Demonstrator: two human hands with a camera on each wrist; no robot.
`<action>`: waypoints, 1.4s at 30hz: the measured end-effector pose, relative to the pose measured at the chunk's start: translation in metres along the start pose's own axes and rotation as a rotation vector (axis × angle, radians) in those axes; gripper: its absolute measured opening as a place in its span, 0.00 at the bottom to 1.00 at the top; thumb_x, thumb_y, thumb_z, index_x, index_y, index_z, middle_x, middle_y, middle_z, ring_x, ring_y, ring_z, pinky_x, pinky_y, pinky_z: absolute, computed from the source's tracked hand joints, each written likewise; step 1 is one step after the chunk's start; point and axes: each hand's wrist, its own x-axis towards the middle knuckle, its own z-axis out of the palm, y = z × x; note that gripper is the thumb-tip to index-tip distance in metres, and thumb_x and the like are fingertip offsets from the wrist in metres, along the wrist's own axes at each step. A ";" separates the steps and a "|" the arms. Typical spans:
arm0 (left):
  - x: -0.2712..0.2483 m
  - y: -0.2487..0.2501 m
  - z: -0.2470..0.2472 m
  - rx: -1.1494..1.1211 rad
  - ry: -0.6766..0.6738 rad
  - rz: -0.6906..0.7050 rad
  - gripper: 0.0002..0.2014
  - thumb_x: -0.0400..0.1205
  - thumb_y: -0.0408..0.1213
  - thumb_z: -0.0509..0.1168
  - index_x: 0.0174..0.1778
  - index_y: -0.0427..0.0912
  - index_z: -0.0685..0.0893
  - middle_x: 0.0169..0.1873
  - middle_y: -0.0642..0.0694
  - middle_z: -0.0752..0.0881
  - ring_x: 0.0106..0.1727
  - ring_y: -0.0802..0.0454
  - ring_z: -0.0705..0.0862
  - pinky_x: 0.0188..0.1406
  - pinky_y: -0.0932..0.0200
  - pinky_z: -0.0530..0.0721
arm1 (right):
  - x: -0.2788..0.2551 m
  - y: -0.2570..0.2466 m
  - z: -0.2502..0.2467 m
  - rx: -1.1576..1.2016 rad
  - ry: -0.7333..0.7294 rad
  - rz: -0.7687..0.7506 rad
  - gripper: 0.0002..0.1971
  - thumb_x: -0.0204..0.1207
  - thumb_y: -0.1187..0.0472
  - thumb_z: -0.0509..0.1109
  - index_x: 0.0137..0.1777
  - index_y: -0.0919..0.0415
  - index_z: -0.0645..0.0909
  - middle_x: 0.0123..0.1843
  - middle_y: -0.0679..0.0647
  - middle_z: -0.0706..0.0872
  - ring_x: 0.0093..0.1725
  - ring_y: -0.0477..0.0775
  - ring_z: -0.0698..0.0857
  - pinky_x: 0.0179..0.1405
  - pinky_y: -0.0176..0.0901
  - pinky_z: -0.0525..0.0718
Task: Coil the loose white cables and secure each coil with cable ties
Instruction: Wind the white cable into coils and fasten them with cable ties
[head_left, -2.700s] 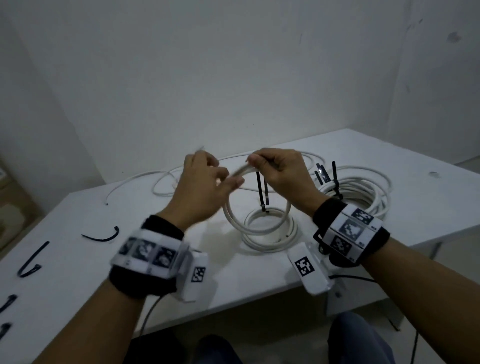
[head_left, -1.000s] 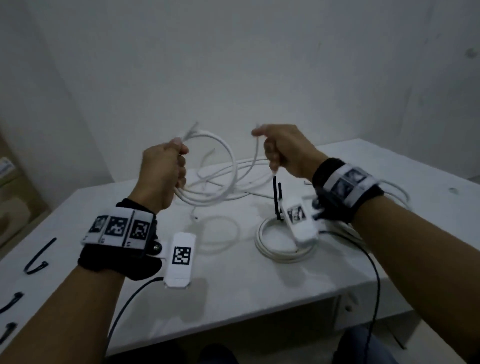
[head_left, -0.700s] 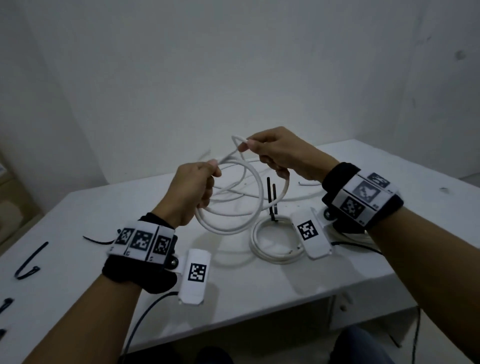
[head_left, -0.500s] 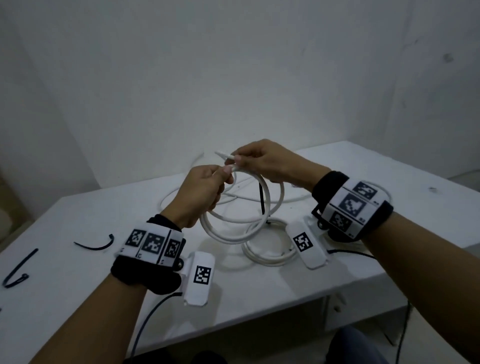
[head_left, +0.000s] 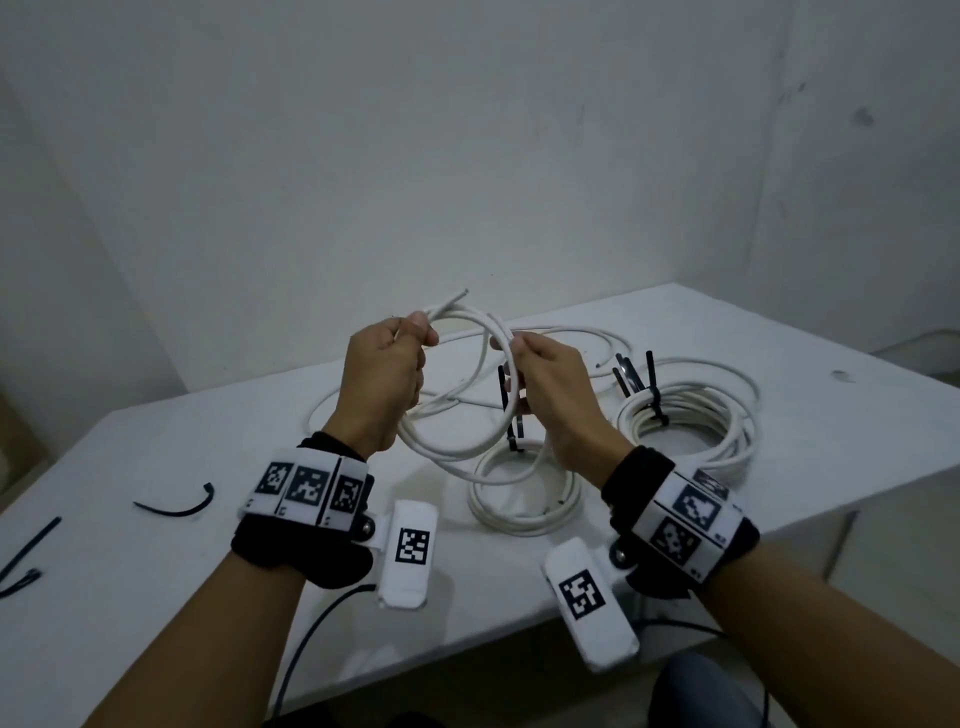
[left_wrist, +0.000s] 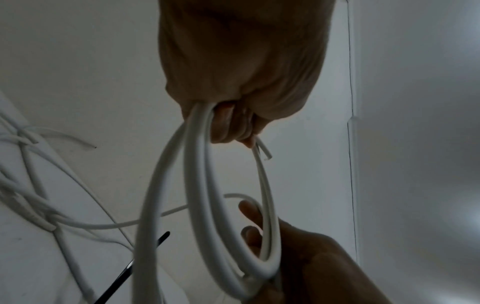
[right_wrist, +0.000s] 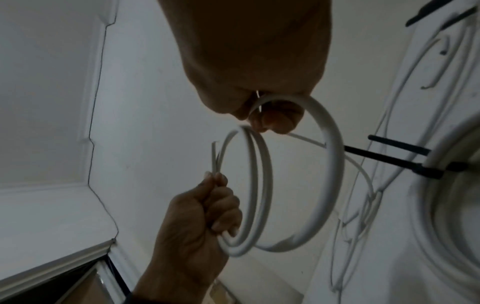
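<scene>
My left hand (head_left: 410, 338) grips the top of a small white cable coil (head_left: 452, 457) held above the table, and the cable's cut end (head_left: 460, 297) sticks up past the thumb. My right hand (head_left: 519, 353) pinches the coil's right side. In the left wrist view the loops (left_wrist: 197, 195) hang from the left fist, with the right hand (left_wrist: 306, 263) below. The right wrist view shows the right fingers (right_wrist: 275, 119) pinching one turn (right_wrist: 333, 164) and the left hand (right_wrist: 205, 207) around the others. The rest of this cable (head_left: 571, 332) trails loose on the table behind.
On the white table (head_left: 156, 597) a small coil (head_left: 519, 512) lies bound with a black tie (head_left: 511, 421). A larger tied coil (head_left: 691, 431) sits to the right. Loose black ties (head_left: 176, 508) lie at the left, more (head_left: 26, 551) near the left edge.
The right hand carried another turn of cable to the left hand, which took it. The hands have since drawn slightly apart and the coil has gained a loop.
</scene>
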 end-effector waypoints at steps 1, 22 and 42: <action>-0.001 -0.002 0.001 0.018 0.006 0.003 0.16 0.88 0.40 0.58 0.35 0.40 0.78 0.16 0.54 0.66 0.15 0.60 0.60 0.14 0.69 0.59 | -0.003 -0.001 0.000 0.057 -0.010 0.030 0.16 0.83 0.60 0.58 0.51 0.76 0.79 0.34 0.59 0.73 0.35 0.55 0.71 0.32 0.45 0.73; -0.017 -0.019 0.008 0.347 -0.057 0.170 0.15 0.87 0.43 0.58 0.36 0.44 0.82 0.21 0.48 0.70 0.22 0.53 0.66 0.26 0.57 0.66 | -0.006 -0.012 -0.013 0.104 -0.236 -0.008 0.13 0.86 0.59 0.57 0.61 0.65 0.79 0.35 0.57 0.79 0.17 0.50 0.78 0.15 0.39 0.79; -0.020 -0.016 0.014 0.517 -0.156 0.220 0.16 0.87 0.42 0.58 0.36 0.41 0.82 0.18 0.53 0.68 0.16 0.59 0.65 0.18 0.68 0.62 | 0.003 -0.018 -0.005 0.178 -0.034 0.169 0.12 0.80 0.65 0.58 0.50 0.65 0.84 0.43 0.63 0.82 0.30 0.53 0.81 0.18 0.38 0.80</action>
